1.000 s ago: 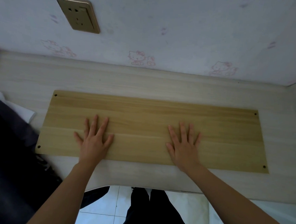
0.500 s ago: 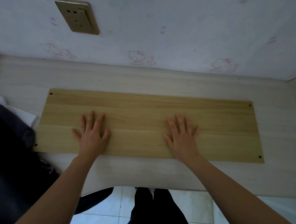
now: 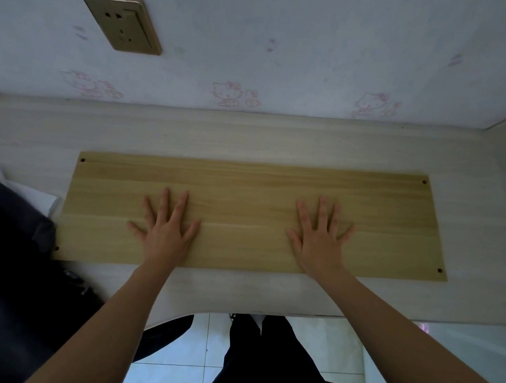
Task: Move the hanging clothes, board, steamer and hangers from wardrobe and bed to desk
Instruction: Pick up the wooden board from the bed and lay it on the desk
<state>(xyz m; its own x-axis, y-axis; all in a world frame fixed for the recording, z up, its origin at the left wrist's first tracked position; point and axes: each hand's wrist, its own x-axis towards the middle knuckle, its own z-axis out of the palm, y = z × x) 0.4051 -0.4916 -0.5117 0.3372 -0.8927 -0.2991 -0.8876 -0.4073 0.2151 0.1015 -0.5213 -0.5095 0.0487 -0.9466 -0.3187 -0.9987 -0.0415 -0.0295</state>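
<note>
Head view: the board (image 3: 252, 188) lies flat on the worktop (image 3: 249, 137), long edge parallel to the wall, its left end just beside a pile of dark clothes (image 3: 11, 250). The left hand (image 3: 166, 233) and right hand (image 3: 320, 240) rest palm-down on it, fingers spread and straight, gripping nothing.

Procedure, as judged from this position: the step in hand appears to be seating the board.
- Keep both palms flat and press evenly, so that the panel slides without lifting at either end.
- Keep its near edge inside the worktop's front edge, which curves inward at the left.
- Keep the clothes from being trapped under the left end.

Materials: the board is a thin rectangular panel with yellowish wood grain and a small hole near each corner. Its surface looks smooth, so palms may slip. The worktop is paler, with a greyish grain. The clothes are soft fabric. A brass-coloured wall socket (image 3: 123, 23) sits above on patterned wallpaper.
</note>
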